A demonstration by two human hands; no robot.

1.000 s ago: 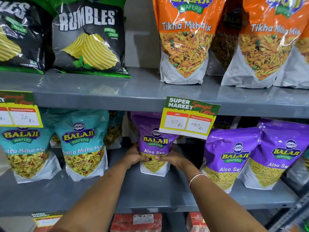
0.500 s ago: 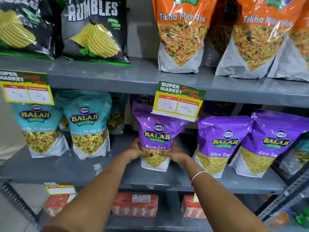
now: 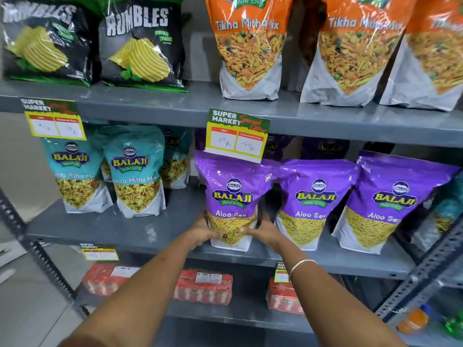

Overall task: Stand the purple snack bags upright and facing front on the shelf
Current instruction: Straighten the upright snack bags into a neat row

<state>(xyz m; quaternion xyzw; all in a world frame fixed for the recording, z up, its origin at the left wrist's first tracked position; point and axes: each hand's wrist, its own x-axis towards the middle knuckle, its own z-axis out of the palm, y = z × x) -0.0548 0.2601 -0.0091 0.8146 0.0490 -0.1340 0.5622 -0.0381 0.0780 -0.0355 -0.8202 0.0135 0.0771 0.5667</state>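
Three purple Aloo Sev bags stand upright, labels forward, along the front of the grey middle shelf. The left purple bag is gripped low on both sides: my left hand on its left edge, my right hand on its right edge. Its base rests near the shelf's front lip. The middle purple bag and the right purple bag stand beside it, untouched. More purple bags sit dark in the back row, partly hidden.
A yellow price tag hangs from the upper shelf just above the held bag. Teal snack bags stand to the left. Orange bags and black chip bags fill the top shelf. Red packs lie below. A metal upright is at right.
Both hands have drawn the left purple bag forward from the back of the shelf to its front edge, in line with the other two. The view has pulled back and tilted down.
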